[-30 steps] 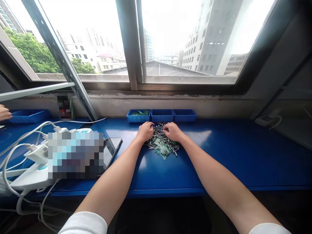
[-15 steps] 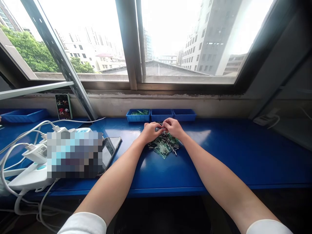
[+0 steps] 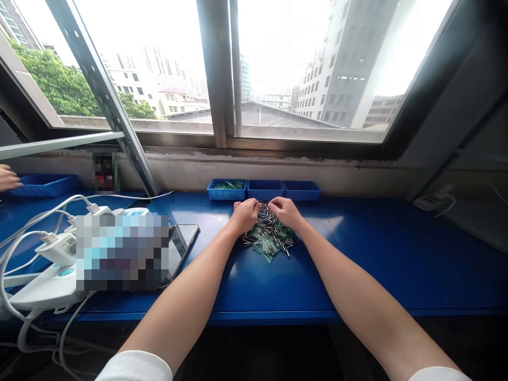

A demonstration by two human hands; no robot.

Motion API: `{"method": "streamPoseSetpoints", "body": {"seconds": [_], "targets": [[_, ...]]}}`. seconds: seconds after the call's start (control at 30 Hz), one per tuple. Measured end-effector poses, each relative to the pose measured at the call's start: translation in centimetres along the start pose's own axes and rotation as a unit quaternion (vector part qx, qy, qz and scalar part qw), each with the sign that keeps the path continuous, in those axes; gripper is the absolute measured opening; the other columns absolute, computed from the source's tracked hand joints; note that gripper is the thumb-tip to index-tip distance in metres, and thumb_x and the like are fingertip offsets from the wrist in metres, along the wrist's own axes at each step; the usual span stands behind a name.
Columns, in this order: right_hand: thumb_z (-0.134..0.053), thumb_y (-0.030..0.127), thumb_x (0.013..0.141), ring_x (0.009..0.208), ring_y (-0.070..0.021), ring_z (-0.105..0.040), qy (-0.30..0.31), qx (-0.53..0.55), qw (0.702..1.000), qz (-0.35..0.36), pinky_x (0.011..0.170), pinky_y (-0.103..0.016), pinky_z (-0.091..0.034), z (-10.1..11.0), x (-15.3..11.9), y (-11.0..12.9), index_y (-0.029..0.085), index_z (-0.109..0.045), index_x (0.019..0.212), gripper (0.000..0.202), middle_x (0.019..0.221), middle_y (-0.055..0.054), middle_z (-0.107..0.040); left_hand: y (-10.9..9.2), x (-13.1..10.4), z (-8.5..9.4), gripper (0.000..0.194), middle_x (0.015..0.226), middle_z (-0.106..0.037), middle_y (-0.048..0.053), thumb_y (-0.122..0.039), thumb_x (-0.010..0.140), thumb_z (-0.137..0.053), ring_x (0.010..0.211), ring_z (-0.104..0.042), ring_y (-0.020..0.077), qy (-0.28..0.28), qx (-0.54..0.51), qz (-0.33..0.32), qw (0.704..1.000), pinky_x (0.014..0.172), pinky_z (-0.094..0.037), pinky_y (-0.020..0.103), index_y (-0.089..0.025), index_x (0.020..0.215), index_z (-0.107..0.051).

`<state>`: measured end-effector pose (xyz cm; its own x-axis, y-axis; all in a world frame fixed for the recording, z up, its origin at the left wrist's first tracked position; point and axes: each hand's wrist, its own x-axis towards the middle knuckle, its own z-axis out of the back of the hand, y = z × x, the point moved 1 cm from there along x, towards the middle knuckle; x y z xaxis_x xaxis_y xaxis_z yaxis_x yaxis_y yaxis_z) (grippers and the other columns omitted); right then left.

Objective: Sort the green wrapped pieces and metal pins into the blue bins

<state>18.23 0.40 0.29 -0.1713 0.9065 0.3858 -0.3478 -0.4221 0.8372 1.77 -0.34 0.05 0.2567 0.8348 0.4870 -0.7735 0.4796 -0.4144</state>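
A pile of thin dark and silvery metal pieces (image 3: 273, 225) lies mixed with small green packets (image 3: 266, 247) on the blue table (image 3: 262, 291). My left hand (image 3: 245, 214) is at the pile's upper left edge, its fingers closed together. At the upper right of the pile, my right hand (image 3: 286, 211) has thumb and fingers pinched. A narrow gap separates the two hands. What either one grips, if anything, is too small to make out.
Behind the pile stand three blue bins: the left bin (image 3: 227, 189) holds green packets, beside a middle bin (image 3: 265, 190) and right bin (image 3: 302, 191). Left are a phone (image 3: 184, 246), a power strip (image 3: 47, 291) and cables. Another person's hand (image 3: 8, 178) is near a blue tray (image 3: 50, 185).
My hands have moved apart, uncovering more of the pile between them. Another person's hand has come further into view at the far left. The camera view has shifted slightly.
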Motion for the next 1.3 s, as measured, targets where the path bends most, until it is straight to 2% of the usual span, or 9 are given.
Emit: {"method": "streamPoseSetpoints", "body": {"seconds": [0.17,0.33,0.53,0.63,0.77,0.87,0.97,1.1,1.3], "targets": [[-0.053,0.037,0.076,0.059,-0.0122,-0.051,0.012,-0.051,0.998,0.018,0.058,-0.026,-0.04,-0.1,-0.1,0.2,0.017,-0.061,0.071,0.021,0.064,0.0,-0.06,0.1,0.2,0.1,0.039,0.081,-0.068,0.003,-0.035,0.095,-0.028,0.08,-0.061,0.0183,-0.012,0.02,0.024,0.999,0.078,-0.033,0.035,-0.019,0.072,-0.054],[-0.061,0.038,0.07,0.06,-0.0127,-0.054,0.021,0.092,0.996,0.002,0.057,-0.025,-0.043,0.1,-0.4,0.7,0.016,-0.065,0.085,0.026,0.072,-0.003,-0.065,0.2,0.3,0.2,0.041,0.076,-0.067,0.003,-0.038,0.095,-0.027,0.076,-0.061,0.0184,-0.011,0.031,0.035,0.999,0.075,-0.033,0.034,-0.019,0.067,-0.052],[-0.058,0.04,0.071,0.061,-0.0139,-0.054,0.031,0.157,0.987,-0.035,0.047,-0.023,-0.037,0.6,-0.7,1.1,0.017,-0.072,0.08,0.028,0.076,-0.005,-0.07,0.0,0.3,0.3,0.041,0.075,-0.067,0.002,-0.039,0.094,-0.029,0.078,-0.061,0.0187,-0.003,0.011,0.044,0.999,0.076,-0.037,0.033,-0.02,0.07,-0.056],[-0.057,0.039,0.071,0.066,-0.0154,-0.058,-0.006,0.154,0.987,-0.041,0.05,-0.023,-0.04,0.9,-0.4,0.6,0.016,-0.072,0.081,0.029,0.08,-0.007,-0.071,0.2,0.3,0.4,0.034,0.087,-0.069,0.003,-0.037,0.094,-0.032,0.088,-0.061,0.0196,-0.014,-0.002,0.062,0.998,0.081,-0.038,0.034,-0.021,0.08,-0.06],[-0.058,0.039,0.07,0.079,-0.0187,-0.062,-0.1,0.095,0.989,-0.06,0.065,-0.027,-0.048,1.9,0.4,-1.2,0.017,-0.072,0.086,0.031,0.084,-0.006,-0.071,0.8,0.3,0.6,0.025,0.096,-0.068,0.004,-0.032,0.091,-0.039,0.095,-0.06,0.0209,-0.027,-0.006,0.089,0.996,0.086,-0.039,0.035,-0.022,0.091,-0.061],[-0.058,0.039,0.069,0.088,-0.0209,-0.063,-0.177,0.048,0.979,-0.084,0.077,-0.032,-0.049,3.0,0.9,-2.8,0.018,-0.071,0.093,0.034,0.093,-0.006,-0.071,1.3,0.3,0.5,0.022,0.098,-0.067,0.005,-0.031,0.088,-0.042,0.096,-0.059,0.0217,-0.019,0.003,0.101,0.995,0.086,-0.04,0.035,-0.022,0.093,-0.062],[-0.059,0.035,0.068,0.094,-0.0216,-0.063,-0.234,0.055,0.965,-0.107,0.086,-0.033,-0.049,3.9,1.3,-4.1,0.017,-0.069,0.101,0.039,0.1,-0.007,-0.07,1.7,0.4,0.4,0.022,0.1,-0.067,0.005,-0.029,0.086,-0.043,0.098,-0.059,0.0223,-0.015,0.015,0.104,0.994,0.087,-0.04,0.037,-0.021,0.094,-0.061],[-0.058,0.029,0.067,0.101,-0.0225,-0.062,-0.271,0.073,0.953,-0.111,0.09,-0.033,-0.048,4.5,1.8,-5.1,0.016,-0.066,0.109,0.044,0.107,-0.008,-0.068,1.7,0.4,0.3,0.021,0.101,-0.066,0.006,-0.027,0.085,-0.044,0.099,-0.059,0.0221,-0.014,0.021,0.099,0.995,0.088,-0.039,0.037,-0.021,0.094,-0.061],[-0.058,0.026,0.067,0.105,-0.0238,-0.061,-0.266,0.058,0.956,-0.111,0.092,-0.036,-0.048,4.5,2.3,-6.0,0.014,-0.06,0.117,0.051,0.111,-0.01,-0.066,1.7,0.3,0.4,0.021,0.102,-0.066,0.006,-0.027,0.085,-0.044,0.1,-0.058,0.0224,-0.008,0.028,0.099,0.995,0.09,-0.039,0.037,-0.021,0.094,-0.062]]}}
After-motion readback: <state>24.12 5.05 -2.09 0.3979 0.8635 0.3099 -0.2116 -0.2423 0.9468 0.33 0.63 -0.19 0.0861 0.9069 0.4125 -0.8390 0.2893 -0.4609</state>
